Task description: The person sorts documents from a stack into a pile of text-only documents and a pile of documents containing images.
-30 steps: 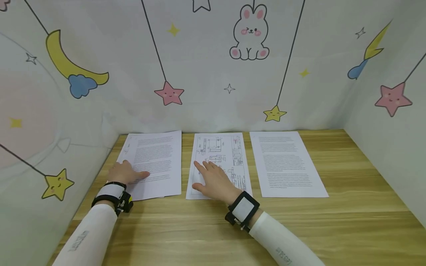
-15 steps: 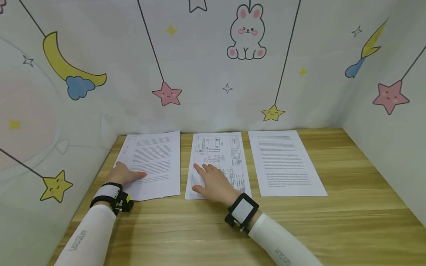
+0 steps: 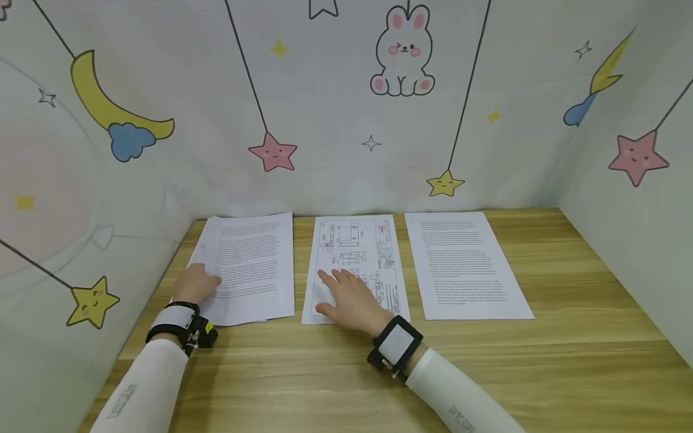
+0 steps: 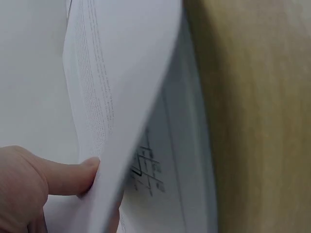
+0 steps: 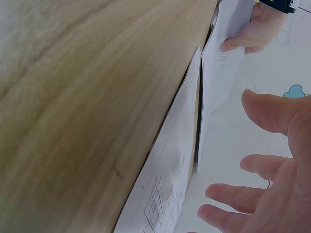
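Note:
At the left of the table lies a small stack of papers, with a text-printed sheet of paper (image 3: 254, 258) on top. My left hand (image 3: 193, 284) pinches this sheet at its left edge, the thumb (image 4: 73, 177) on the printed face and fingertips partly hidden behind it. In the left wrist view the sheet is bent up, and a page with a line drawing (image 4: 146, 170) shows beneath. My right hand (image 3: 352, 300) hovers with spread fingers over the lower part of a technical drawing sheet (image 3: 385, 249) in the middle and holds nothing.
Another printed text page (image 3: 465, 264) lies flat to the right of the drawing. The wooden table (image 3: 303, 379) meets a cartoon-patterned fabric wall (image 3: 335, 102) just behind the papers, with more fabric at both sides.
My left thumb has drawn back left toward the stack's edge and the fingers have curled in at the top sheet's edge. The right hand has barely moved.

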Tool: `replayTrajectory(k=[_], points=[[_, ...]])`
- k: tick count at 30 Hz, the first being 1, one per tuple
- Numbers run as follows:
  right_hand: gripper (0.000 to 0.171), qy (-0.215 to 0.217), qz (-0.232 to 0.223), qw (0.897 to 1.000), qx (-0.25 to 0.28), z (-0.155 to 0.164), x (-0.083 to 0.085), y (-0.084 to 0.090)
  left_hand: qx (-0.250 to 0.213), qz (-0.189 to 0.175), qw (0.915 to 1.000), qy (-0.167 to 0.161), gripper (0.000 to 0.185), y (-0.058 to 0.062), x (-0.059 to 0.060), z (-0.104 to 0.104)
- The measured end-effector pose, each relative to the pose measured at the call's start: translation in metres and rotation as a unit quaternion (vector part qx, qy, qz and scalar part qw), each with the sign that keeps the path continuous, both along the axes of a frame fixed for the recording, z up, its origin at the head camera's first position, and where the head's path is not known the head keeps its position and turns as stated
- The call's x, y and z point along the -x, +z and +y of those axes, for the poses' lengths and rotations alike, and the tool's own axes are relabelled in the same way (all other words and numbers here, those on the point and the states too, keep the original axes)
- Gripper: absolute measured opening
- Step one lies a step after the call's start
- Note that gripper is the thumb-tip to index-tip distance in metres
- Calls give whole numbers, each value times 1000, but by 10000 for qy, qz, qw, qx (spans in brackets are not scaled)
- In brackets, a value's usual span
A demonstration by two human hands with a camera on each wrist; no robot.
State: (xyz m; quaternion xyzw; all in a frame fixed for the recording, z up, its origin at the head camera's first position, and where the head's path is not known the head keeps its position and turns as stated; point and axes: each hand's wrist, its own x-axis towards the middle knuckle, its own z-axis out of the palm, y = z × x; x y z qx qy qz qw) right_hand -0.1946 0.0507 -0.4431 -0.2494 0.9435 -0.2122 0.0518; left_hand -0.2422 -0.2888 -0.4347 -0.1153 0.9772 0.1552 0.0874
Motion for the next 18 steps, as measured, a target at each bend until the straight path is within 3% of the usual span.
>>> replayTrajectory(k=[4, 8, 18], points=[[67, -51, -43, 10000, -32, 1, 1, 0, 23, -70, 9999, -86, 52, 4, 0, 1], [67, -143, -109, 9998, -59, 3, 0, 2, -273, -58, 9996, -59, 53, 9, 0, 1], [66, -240, -21, 9997, 90, 5, 5, 1, -907, 649, 9938, -12, 49, 30, -1, 5]])
